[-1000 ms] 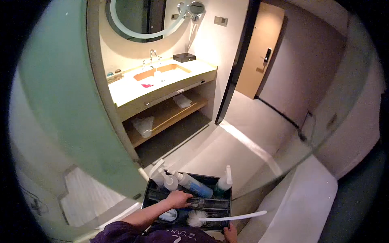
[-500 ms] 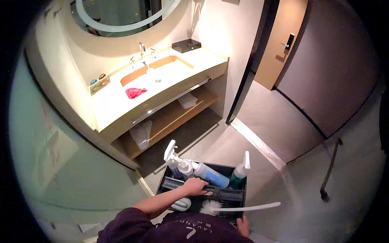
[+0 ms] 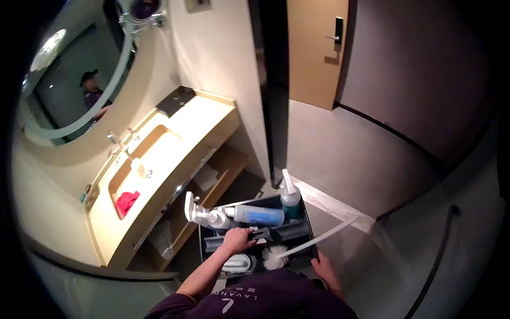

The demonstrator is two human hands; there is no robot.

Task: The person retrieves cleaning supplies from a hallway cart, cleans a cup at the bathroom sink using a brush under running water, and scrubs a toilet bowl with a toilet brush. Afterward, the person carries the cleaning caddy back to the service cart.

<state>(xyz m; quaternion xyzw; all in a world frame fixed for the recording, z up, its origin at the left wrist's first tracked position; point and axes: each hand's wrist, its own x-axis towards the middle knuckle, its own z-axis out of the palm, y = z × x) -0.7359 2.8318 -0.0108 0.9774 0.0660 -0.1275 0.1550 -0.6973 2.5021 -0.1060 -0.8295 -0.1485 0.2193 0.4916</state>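
My left hand is wrapped round the central handle of a black caddy. My right hand presses against the caddy's near right side, its fingers partly hidden. At the far side of the caddy are white pump and spray bottles, a lying bottle with a blue label and an upright spray bottle with green liquid. Nearer me lie a white-handled scrub brush and a round-headed toilet brush, whose long handle sticks out to the right.
On the left, a counter holds a sink with a red cloth and a black box. A round mirror reflects a person. Ahead are a doorway threshold and a wooden door. A dark bar handle is at right.
The view has turned right and moved closer to the doorway, so the counter now lies further left. The caddy has stayed in both hands. Its toilet brush handle now points more upward.
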